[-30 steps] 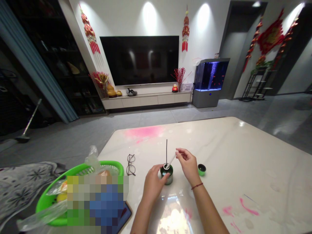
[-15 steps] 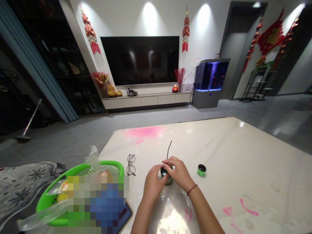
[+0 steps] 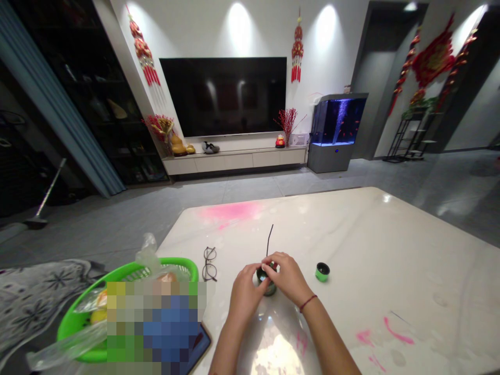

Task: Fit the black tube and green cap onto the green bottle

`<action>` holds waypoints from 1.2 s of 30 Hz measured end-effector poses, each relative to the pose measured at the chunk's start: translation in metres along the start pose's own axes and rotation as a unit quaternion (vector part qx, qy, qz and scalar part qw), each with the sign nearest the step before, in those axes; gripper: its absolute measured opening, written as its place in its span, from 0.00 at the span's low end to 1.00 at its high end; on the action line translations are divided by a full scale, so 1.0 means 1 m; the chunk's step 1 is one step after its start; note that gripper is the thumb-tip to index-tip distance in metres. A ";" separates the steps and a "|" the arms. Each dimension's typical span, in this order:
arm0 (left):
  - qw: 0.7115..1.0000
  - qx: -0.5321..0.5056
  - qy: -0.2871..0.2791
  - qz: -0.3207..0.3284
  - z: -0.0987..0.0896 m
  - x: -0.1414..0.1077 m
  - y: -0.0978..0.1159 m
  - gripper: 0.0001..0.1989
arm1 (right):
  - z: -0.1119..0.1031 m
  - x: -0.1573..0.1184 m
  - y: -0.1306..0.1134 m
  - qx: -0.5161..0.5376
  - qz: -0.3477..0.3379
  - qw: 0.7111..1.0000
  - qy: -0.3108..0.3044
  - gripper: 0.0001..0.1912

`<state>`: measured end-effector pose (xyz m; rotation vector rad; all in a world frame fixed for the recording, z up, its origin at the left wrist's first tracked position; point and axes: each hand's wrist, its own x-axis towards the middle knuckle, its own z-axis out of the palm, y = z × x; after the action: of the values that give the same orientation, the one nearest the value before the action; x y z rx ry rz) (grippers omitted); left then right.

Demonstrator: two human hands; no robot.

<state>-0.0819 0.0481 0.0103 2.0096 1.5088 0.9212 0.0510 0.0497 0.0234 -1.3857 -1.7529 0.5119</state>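
My left hand (image 3: 247, 289) is curled round the near left side of a small dark green jar (image 3: 269, 289) that stands on the table. My right hand (image 3: 287, 273) bends over the rim from the right, thumb and fingertips closed together there. What those fingertips hold is too small and covered to make out. A thin black bent stick (image 3: 269, 240), straw-like, rises just behind the fingers; its lower end is hidden. To the right of the hands, a small green cap (image 3: 322, 272) sits on the table with its dark hollow facing up.
The pale marble table (image 3: 390, 250) has pink stains (image 3: 230, 211). Folded-arm glasses (image 3: 210, 264) lie left of the hands. Further left is a green basket (image 3: 68, 323) with plastic bags, partly blurred out, and a dark flat tablet-like item (image 3: 200, 348) beside it.
The black stick's top has shifted very slightly left, along with a tiny shift of the whole view. My right fingertips have moved a little at the jar's rim; my left hand keeps its grip.
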 end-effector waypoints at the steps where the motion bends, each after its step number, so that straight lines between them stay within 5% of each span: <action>1: 1.000 -0.001 0.000 0.000 0.000 0.000 0.000 0.15 | 0.000 0.000 0.000 0.001 0.002 1.000 0.001 0.05; 36: 1.000 -0.001 0.002 0.007 0.001 0.000 -0.002 0.16 | 0.000 -0.001 0.002 0.004 -0.027 1.000 -0.010 0.09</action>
<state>-0.0826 0.0486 0.0078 2.0204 1.4980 0.9307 0.0528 0.0491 0.0215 -1.3285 -1.7973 0.5057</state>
